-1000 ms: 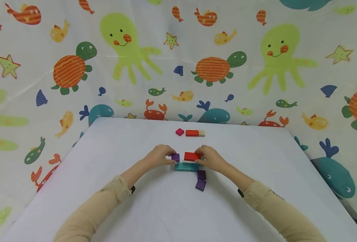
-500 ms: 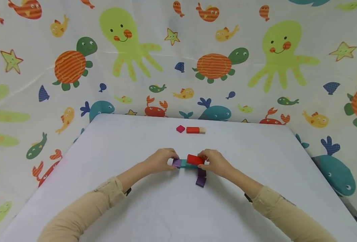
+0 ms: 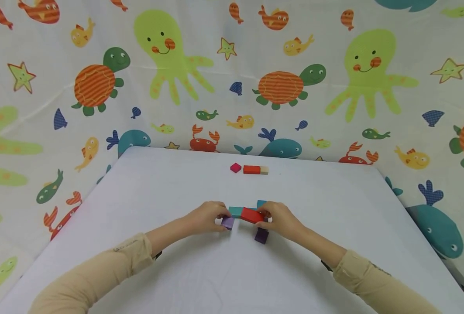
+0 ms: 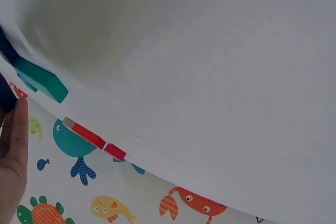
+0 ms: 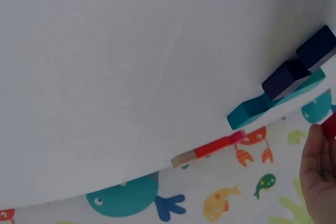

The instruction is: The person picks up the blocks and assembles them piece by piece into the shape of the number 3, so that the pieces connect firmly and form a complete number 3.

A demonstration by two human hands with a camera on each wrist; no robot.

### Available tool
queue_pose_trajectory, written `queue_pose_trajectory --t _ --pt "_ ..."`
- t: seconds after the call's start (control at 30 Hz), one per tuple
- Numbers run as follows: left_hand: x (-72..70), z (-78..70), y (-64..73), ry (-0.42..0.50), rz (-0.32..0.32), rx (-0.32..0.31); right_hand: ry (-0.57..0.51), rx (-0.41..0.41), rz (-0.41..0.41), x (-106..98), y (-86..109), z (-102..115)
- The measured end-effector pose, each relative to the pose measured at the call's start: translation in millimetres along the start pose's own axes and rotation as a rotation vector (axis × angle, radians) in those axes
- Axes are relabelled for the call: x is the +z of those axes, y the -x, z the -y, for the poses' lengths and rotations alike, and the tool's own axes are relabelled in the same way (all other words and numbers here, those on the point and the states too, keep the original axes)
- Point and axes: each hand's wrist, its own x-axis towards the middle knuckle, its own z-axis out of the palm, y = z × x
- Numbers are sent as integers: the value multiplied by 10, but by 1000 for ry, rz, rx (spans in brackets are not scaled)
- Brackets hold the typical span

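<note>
My left hand (image 3: 204,218) pinches a purple cube (image 3: 227,223) between fingers and thumb, just in front of the left end of a teal block (image 3: 235,212). A red rectangular block (image 3: 251,215) is gripped in my right hand (image 3: 283,221), in front of the teal block and partly covering it. A blue-teal block (image 3: 261,203) shows behind the right fingers. Two dark purple cubes, a near cube (image 5: 317,48) and a far cube (image 5: 286,78), stand in line beside the teal pieces in the right wrist view. The right hand partly hides the far one in the head view.
Farther back on the white table (image 3: 177,179) lie a pink-red cube (image 3: 235,168), a red block (image 3: 251,169) and a pale wooden cube (image 3: 264,170) touching the red block. A sea-animal print curtain (image 3: 216,87) hangs behind the table.
My left hand has brought the purple cube toward me, past the teal block's left end. My right hand has carried the tilted red block toward me, and the blue-teal block behind it shows more.
</note>
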Motion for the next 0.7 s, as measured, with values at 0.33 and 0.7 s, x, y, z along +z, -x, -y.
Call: queue_pose_trajectory --t 0.33,0.7 --pt "105 45 108 -6 -34 59 6 -47 1 75 54 35" --pt "154 73 206 -7 7 60 39 -127 91 189 55 72"
